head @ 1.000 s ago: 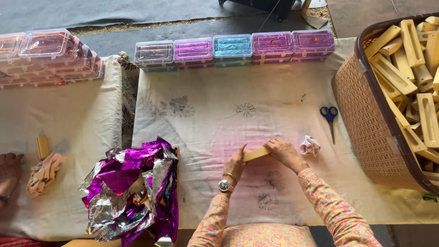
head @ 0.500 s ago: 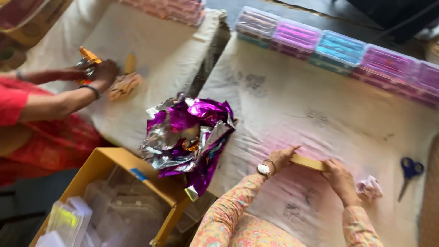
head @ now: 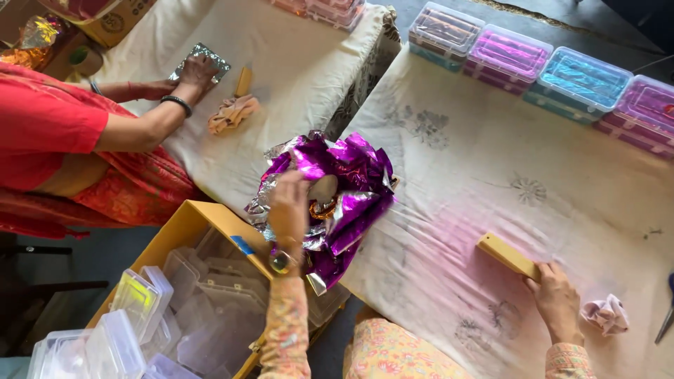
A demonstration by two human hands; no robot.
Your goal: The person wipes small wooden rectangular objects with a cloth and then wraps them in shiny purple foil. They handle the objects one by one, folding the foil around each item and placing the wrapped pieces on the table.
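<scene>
Leftward, the left hand reaches with loosely spread fingers into the purple foil heap, while the right hand pinches the diagonally lying wooden block.

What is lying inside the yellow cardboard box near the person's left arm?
The yellow cardboard box holds clear plastic cases, piled loosely. Its bottom is covered by them, and the left hand reaches past it into purple foil.

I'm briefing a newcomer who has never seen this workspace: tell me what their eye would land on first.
The crumpled purple foil pile at mid-table grabs attention first, with the left hand reaching into it. Next comes the row of pink, purple and blue plastic boxes along the far edge. Nearer, the right hand rests on a plain wooden block lying on the pale cloth.
</scene>
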